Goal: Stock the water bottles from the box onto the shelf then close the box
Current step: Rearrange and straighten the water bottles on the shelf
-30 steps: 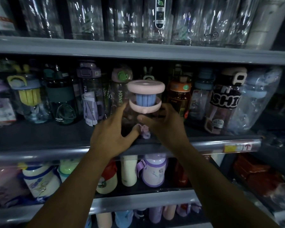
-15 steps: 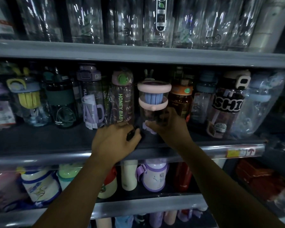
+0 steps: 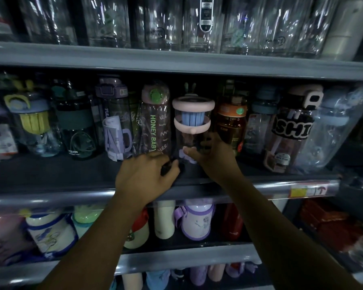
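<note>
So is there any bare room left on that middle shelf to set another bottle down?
Yes. The middle shelf is bare left of the left hand, before the yellow-strainer bottle and the dark green bottle; a narrower strip lies right of the right hand, before the orange bottle. The back row is packed side by side.

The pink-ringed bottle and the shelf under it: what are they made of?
Pink-ringed bottle: probably clear glossy plastic, as the blue insert shows through; rings look matte, maybe silicone. Shelf: likely grey painted metal, with dull sheen on its front edge.
</note>
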Tool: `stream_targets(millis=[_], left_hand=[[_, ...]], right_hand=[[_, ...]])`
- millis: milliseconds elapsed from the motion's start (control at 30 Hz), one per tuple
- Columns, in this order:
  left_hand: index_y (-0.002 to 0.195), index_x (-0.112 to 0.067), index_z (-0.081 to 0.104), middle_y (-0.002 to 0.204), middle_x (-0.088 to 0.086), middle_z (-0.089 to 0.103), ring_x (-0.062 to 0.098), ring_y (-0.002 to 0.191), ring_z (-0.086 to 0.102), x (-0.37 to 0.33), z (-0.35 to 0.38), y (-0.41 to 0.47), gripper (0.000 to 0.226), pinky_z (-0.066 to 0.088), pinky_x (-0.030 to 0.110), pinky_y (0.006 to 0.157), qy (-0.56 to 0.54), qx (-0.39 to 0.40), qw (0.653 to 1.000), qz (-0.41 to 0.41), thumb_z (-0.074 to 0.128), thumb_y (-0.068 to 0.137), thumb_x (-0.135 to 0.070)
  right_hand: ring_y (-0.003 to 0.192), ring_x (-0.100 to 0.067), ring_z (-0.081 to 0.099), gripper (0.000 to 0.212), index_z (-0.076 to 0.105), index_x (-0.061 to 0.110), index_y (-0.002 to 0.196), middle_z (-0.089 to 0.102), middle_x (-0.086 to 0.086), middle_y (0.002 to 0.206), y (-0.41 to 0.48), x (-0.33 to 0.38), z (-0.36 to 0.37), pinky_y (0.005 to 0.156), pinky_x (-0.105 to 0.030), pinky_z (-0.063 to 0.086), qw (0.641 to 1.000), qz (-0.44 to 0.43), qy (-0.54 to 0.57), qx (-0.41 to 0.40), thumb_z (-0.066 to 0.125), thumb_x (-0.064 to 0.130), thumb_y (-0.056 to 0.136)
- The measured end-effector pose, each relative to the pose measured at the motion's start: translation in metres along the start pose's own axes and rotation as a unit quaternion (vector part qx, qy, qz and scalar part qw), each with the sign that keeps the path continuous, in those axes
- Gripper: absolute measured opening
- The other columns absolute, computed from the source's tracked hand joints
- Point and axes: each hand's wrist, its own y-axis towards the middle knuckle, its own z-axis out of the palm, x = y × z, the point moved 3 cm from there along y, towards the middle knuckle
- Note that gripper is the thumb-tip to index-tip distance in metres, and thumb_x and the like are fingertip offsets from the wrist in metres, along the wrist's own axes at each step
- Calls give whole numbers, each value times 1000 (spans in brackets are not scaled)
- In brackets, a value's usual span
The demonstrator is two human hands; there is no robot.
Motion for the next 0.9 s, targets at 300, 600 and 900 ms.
stream_targets(millis=[300,600,900], left_hand=[[72,-23,72,73,-6,69,20,60,64,0,-1,0,44,29,23,53,9,5,1000,-1,47,93,-51],[70,-22,69,71,-6,67,18,58,62,1,1,-1,43,28,24,53,-1,11,1000,-8,48,93,-51],[77,-24,72,76,-8,68,18,63,63,6,1,-1,46,30,25,55,-37,1,999,-22,41,93,-54]], right_hand=[[75,10,56,62,50,8,133,59,20,87,0,1,3,66,-6,44,1000,0,-10,-1,80,36,86],[78,10,58,62,52,10,131,54,26,84,-5,2,2,75,-16,54,1000,-2,-5,-12,82,36,84],[100,-5,62,41,56,17,129,65,9,114,-31,10,-29,80,-17,52,993,-72,-73,-49,72,29,93]])
